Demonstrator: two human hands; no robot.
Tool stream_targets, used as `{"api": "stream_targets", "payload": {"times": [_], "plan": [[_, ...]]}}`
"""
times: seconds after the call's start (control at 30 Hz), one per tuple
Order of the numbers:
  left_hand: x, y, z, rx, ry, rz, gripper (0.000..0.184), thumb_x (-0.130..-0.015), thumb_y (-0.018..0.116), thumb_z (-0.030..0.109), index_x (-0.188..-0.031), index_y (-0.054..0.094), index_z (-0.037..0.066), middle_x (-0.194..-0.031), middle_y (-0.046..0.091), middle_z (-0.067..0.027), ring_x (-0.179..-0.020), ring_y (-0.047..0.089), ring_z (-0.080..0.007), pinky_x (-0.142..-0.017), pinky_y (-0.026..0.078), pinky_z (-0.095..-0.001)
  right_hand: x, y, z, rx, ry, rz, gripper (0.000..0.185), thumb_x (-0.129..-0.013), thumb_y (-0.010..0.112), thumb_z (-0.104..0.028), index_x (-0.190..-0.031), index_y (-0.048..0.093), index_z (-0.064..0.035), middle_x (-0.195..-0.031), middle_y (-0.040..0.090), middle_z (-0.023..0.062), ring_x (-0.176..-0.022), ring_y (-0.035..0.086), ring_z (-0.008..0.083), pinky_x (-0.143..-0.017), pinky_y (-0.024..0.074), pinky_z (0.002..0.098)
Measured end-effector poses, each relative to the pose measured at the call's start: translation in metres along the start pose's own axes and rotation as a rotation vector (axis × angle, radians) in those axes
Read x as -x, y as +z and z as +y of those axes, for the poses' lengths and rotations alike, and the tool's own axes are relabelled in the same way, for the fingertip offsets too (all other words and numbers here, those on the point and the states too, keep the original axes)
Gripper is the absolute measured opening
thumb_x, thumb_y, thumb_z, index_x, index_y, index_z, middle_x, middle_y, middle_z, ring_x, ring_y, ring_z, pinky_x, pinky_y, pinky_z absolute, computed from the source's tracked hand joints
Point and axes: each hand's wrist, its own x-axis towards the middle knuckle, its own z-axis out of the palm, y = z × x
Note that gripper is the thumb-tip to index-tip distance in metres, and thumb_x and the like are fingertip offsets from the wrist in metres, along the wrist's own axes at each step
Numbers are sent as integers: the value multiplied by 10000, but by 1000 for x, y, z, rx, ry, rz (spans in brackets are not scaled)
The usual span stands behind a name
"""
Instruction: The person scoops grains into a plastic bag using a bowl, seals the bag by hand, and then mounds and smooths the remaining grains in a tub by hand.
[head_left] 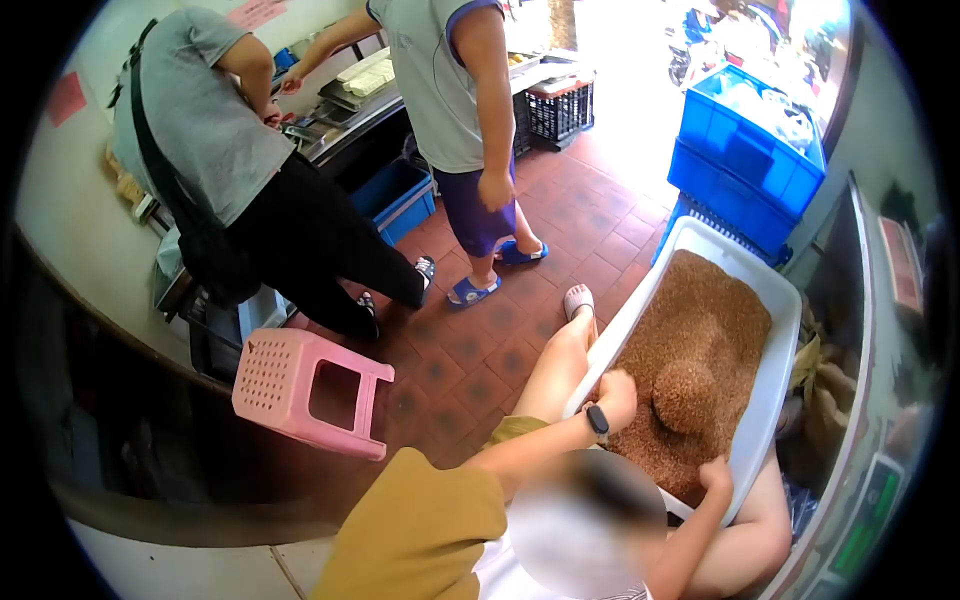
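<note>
A long white tub [785, 345] lies tilted between my bare legs, holding reddish-brown grains [690, 290]. A rounded mound of the same grains [687, 395] rises near its middle, with a dark shadow along its lower left edge. My left hand [618, 397], with a dark watch [597, 419] on the wrist, is over the tub's left side, fingers curled at the grains. At the near right corner, my right hand [715, 474] has its fingers bent together by the grains and the rim. Whatever either hand holds is hidden.
Two people stand at a counter on the left: one in a grey shirt [205, 120], one in purple shorts [465, 210]. A pink stool [300, 385] lies on its side on the tiles. Stacked blue crates [745, 170] stand beyond the tub; a green-lit device [870, 515] is at right.
</note>
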Motion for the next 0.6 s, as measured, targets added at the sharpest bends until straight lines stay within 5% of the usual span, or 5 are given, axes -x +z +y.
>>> {"api": "stream_targets", "payload": {"times": [0.07, 0.1, 0.17, 0.4, 0.6], "plan": [[37, -66, -8, -206, 225, -475, 332, -925, 561, 306, -1189, 715, 178, -1083, 724, -37, -963, 698, -235, -758, 554, -435, -23, 27, 42, -212, -39, -217, 374, -842, 498, -139, -1144, 636, 31, -1103, 661, 269, -999, 645, 413, -876, 510, 481], [-37, 67, 21, -210, 204, -691, 356, -935, 552, 337, -1227, 698, 197, -1171, 705, -22, -1072, 677, -239, -770, 563, -448, -47, 39, 79, -529, -59, -417, 324, -841, 510, -147, -1067, 671, 20, -1019, 688, 240, -903, 668, 388, -793, 530, 485], [-25, 59, 18, -52, 384, -494, 322, -939, 541, 323, -1162, 718, 173, -1147, 706, -26, -1091, 665, -221, -784, 565, -471, -27, 34, 17, -90, 24, -547, 245, -849, 530, -176, -783, 719, -34, -792, 708, 141, -650, 658, 269, -563, 513, 449], [19, -16, -5, 757, 530, -91, 290, -917, 537, 270, -915, 679, 17, -837, 698, -152, -852, 685, -342, -791, 549, -465, -62, 54, -13, -410, -611, -405, 193, -885, 596, -129, -897, 723, 15, -780, 700, 155, -672, 626, 202, -610, 518, 411], [57, -89, -27, 405, 537, -320, 281, -898, 521, 257, -1054, 680, 86, -1023, 689, -173, -958, 651, -351, -833, 512, -428, 88, -77, -60, -235, -330, -405, 220, -784, 654, -176, -942, 765, -72, -863, 739, 113, -791, 696, 220, -755, 540, 359]]}}
